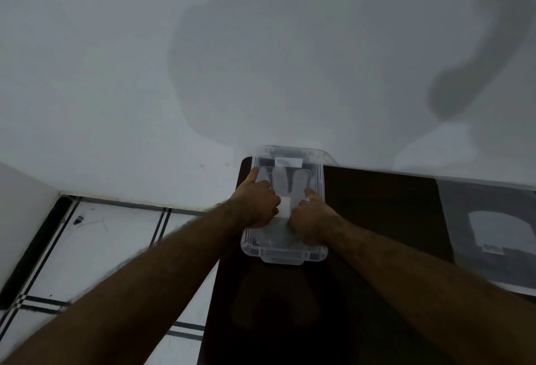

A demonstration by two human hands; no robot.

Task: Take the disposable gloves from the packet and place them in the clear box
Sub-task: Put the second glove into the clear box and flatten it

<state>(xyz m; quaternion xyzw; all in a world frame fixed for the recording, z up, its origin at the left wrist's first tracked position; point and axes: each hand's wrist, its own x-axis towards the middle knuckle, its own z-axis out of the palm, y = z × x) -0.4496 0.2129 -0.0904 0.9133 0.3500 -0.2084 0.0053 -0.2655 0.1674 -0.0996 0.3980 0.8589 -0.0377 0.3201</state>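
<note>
Both hands are inside the clear box (318, 179). The left hand (259, 206) and the right hand (309, 221) curl their fingers down and pinch a thin see-through glove (285, 187), pressing it flat on the bottom. This looks like the putting-in step. A small white piece (285, 208) shows between the hands; what it is, I cannot tell. The box sits on a dark table (377, 205) by the wall. The packet (490, 219) lies well apart, on the right. Next, the hands probably need to let go and reach for the packet.
</note>
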